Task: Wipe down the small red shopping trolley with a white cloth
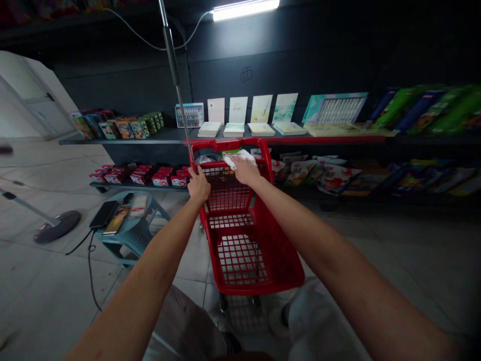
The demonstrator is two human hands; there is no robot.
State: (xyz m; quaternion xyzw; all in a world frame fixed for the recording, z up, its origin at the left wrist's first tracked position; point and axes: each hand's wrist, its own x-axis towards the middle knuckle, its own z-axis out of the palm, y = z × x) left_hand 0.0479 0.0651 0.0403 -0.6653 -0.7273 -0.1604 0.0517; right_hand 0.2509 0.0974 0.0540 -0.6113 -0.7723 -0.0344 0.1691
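A red shopping cart (284,250) with a grid basket stands right in front of my legs. My left hand (199,185) is closed round the upper left edge of its frame, beside the foot of a thin metal pole. A white cloth (230,161) lies under my right hand (246,169), pressed on the top bar at the cart's far end. The fingers of that hand are partly hidden by the cloth. Something green and a clear plastic wrap show just behind the bar. The basket's lower grid is bare, with floor visible through it.
A dark shelf (165,134) behind the cart carries books, boxed sets and packets. Red boxes (162,176) and snack bags (300,171) fill the lower shelf. At left are a blue stool (137,231) with devices, a cable, and a round stand base (57,226).
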